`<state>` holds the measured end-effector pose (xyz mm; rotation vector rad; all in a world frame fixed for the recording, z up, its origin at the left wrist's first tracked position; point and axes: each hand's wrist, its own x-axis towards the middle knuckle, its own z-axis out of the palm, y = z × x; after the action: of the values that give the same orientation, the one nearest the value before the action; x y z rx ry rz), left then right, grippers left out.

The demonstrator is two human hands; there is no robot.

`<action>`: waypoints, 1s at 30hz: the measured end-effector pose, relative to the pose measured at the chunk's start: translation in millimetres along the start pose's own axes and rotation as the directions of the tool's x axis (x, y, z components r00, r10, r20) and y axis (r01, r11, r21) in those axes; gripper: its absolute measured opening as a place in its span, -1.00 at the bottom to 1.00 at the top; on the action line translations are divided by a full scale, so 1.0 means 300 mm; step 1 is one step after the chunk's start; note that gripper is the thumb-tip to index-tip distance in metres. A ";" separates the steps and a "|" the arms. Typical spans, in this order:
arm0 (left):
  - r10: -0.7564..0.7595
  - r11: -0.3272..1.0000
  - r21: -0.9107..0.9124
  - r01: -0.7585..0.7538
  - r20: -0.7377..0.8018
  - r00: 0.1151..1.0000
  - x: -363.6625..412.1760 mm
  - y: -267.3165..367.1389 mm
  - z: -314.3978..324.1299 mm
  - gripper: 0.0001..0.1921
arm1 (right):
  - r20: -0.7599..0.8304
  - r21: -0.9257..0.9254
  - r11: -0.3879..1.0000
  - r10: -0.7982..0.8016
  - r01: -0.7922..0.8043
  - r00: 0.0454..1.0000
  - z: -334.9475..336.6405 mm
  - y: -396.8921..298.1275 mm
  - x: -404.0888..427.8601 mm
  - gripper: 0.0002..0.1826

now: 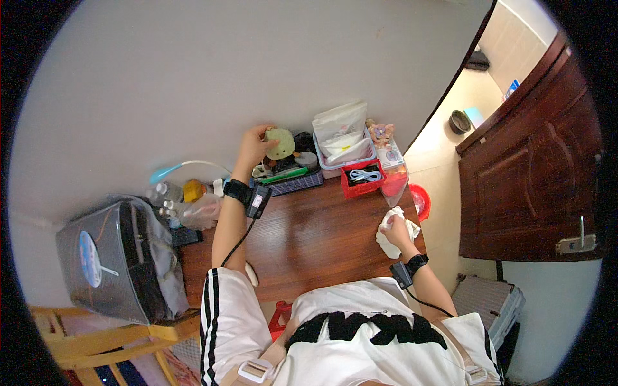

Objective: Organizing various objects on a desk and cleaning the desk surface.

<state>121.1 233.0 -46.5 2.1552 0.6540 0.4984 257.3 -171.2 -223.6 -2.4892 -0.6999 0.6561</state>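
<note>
My left hand [258,142] grips a round green plush toy [281,144] by its left side, over a dark blue basket [297,184] at the back of the wooden table. Various small things fill that basket, among them a green flat item [288,174] and a round grey-lidded container [306,160]. At the table's right side, my right hand [398,232] holds a crumpled white cloth [388,246] against the brown tabletop [309,236]. My fingers hide part of the cloth.
Behind the table stands a wall [241,72]. A blue basket [345,166] with white bags, a red box [363,178] with a cable and a pink plush toy [381,134] line the back right. Bottles [170,191] and a large grey bag [120,260] occupy the left. A red basin [420,201] is beyond the right edge.
</note>
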 end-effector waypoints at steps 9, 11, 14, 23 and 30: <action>0.052 0.935 0.354 -0.011 -0.105 0.993 0.019 -0.036 -0.003 -0.71 | -0.015 -0.009 1.000 -0.006 0.006 1.000 -0.005 -0.005 -0.002 -0.57; 0.028 0.943 0.332 0.015 -0.126 0.992 0.018 -0.027 0.014 -0.69 | -0.019 -0.032 0.999 -0.007 0.006 1.000 -0.001 -0.004 0.000 -0.56; -0.025 0.958 0.279 0.066 -0.149 0.989 0.028 -0.080 0.026 -0.65 | -0.002 -0.023 1.000 -0.003 0.003 1.000 0.004 0.000 0.006 -0.56; -0.052 0.938 0.317 0.142 -0.276 0.960 -0.051 -0.082 -0.013 -0.57 | -0.012 -0.014 1.000 -0.009 0.009 1.000 -0.001 -0.020 0.002 -0.58; -0.163 0.936 0.182 0.302 -0.536 0.828 -0.371 -0.183 -0.261 -0.69 | -0.031 -0.023 0.999 -0.035 0.034 0.999 0.004 -0.016 -0.006 -0.58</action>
<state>-25.0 241.6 -57.8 2.1416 1.3327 0.9110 253.6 -168.3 -221.3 -2.4962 -0.7405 0.5986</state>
